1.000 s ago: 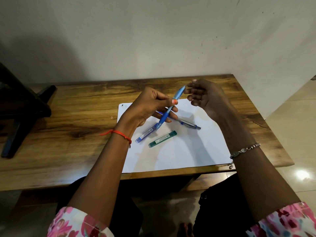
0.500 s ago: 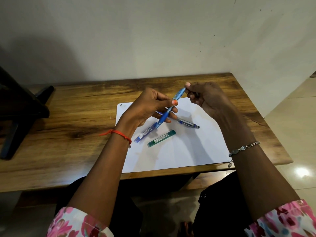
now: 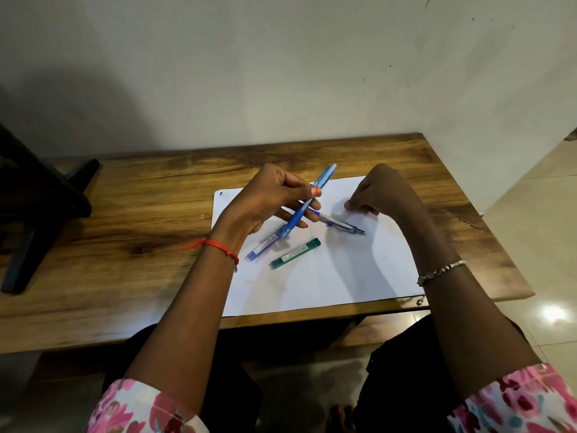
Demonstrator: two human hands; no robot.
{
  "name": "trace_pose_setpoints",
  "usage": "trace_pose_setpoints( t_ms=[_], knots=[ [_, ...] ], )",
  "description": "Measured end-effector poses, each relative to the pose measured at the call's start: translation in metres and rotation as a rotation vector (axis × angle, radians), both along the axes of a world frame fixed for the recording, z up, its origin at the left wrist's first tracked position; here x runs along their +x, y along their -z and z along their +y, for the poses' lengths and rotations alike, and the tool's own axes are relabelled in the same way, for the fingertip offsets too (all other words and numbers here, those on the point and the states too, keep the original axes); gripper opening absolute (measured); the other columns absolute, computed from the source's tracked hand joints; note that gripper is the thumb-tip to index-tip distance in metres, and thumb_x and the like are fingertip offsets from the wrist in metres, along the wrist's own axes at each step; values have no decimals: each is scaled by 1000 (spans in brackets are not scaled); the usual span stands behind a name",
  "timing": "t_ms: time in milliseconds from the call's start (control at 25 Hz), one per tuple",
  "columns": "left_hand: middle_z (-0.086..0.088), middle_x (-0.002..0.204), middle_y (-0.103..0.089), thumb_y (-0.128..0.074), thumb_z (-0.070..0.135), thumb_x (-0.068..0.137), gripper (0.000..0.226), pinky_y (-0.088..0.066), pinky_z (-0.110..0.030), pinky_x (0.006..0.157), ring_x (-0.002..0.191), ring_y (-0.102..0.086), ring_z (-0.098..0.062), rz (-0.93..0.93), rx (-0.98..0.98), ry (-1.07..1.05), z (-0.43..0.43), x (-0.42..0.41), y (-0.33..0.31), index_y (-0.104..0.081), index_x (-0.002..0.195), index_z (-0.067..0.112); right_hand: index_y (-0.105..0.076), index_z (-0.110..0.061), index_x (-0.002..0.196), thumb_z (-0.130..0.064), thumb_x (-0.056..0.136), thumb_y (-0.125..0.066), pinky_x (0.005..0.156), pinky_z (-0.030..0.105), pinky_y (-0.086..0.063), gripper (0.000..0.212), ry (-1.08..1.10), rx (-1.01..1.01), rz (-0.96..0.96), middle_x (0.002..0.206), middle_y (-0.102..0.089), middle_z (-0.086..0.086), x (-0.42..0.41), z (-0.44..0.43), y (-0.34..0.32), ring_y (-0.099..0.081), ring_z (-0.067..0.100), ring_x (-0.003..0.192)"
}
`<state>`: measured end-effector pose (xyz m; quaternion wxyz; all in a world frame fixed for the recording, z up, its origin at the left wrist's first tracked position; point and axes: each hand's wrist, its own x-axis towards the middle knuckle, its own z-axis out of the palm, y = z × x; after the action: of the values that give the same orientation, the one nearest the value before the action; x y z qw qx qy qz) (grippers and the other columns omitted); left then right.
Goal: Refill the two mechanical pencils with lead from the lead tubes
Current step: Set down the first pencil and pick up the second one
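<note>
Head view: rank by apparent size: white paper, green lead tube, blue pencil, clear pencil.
1. white paper
2. blue pencil, lifted nearer the camera, so unsure
3. clear pencil, partly hidden
4. green lead tube, looks about as long as the clear pencil's visible part

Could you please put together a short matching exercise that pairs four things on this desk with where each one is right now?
Things:
1. blue pencil
2. clear pencil
3. green lead tube
4. purple lead tube

Places:
A. lying on the paper nearest the person, touched by neither hand
B. held up off the desk in the left hand
C. lying on the paper, its far end under the blue pencil's lower tip
D. lying on the paper below the right hand, one end under the left hand's fingers

Pairs: 1-B, 2-D, 3-A, 4-C
</note>
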<state>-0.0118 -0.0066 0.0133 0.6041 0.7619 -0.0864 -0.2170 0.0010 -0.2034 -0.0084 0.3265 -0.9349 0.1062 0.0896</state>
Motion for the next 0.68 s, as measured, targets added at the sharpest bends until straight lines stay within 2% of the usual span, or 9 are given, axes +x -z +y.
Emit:
trace_pose_setpoints(
  t_ms=[120, 240, 320, 400, 440, 560, 680],
  knots=[
    [0, 60, -72, -62, 9, 84, 10, -58, -28, 50, 56, -70, -17, 0, -2, 0, 0, 0, 0, -68, 84, 1, -71, 9, 79, -2, 74, -71, 41, 16, -38, 12, -41, 28, -32, 54, -59, 11, -1, 3, 0, -47, 8, 34],
    [0, 60, -72, -62, 9, 84, 10, -57, -28, 49, 56, -70, -17, 2, -4, -3, 0, 1, -1, -68, 84, 2, -71, 10, 79, -1, 79, -64, 49, 19, -44, 13, -52, 17, -39, 67, -68, 20, 0, 1, -1, -53, 10, 40],
    [1, 60, -72, -62, 10, 84, 10, -58, -28, 50, 56, -70, -17, 3, -4, -5, 0, 1, -1, -68, 84, 2, -72, 9, 81, 4, 77, -63, 44, 11, -44, 11, -67, 27, -31, 60, -67, 16, -1, -1, -3, -53, 4, 34],
    [1, 61, -72, -62, 10, 84, 10, -58, -28, 50, 56, -70, -18, 3, 1, -5, 1, 1, 0, -68, 85, 2, -72, 9, 84, 9, 75, -64, 39, 7, -41, 12, -71, 71, -21, 45, -61, 1, -2, -3, -3, -53, 1, 31],
    [1, 61, -72, -62, 10, 84, 10, -58, -28, 50, 57, -70, -17, 3, 4, -5, 1, 1, 0, -68, 85, 2, -72, 9, 84, 10, 74, -65, 39, 6, -41, 13, -70, 88, -20, 45, -60, -2, -2, -4, -3, -53, 0, 30],
    [1, 61, -72, -62, 10, 84, 11, -58, -28, 51, 56, -69, -17, -4, 10, -12, 1, 2, 1, -68, 86, 2, -72, 8, 84, 11, 73, -65, 40, 7, -43, 13, -74, 110, -30, 58, -62, 3, -2, -5, -4, -53, 1, 31],
    [2, 64, -72, -62, 12, 84, 12, -58, -25, 52, 54, -67, -12, -44, 37, -35, 1, 4, 2, -69, 89, 3, -72, 8, 82, 9, 73, -64, 46, 14, -47, 12, -69, 102, -48, 60, -64, 8, -1, -6, -3, -56, 6, 37]
  ],
)
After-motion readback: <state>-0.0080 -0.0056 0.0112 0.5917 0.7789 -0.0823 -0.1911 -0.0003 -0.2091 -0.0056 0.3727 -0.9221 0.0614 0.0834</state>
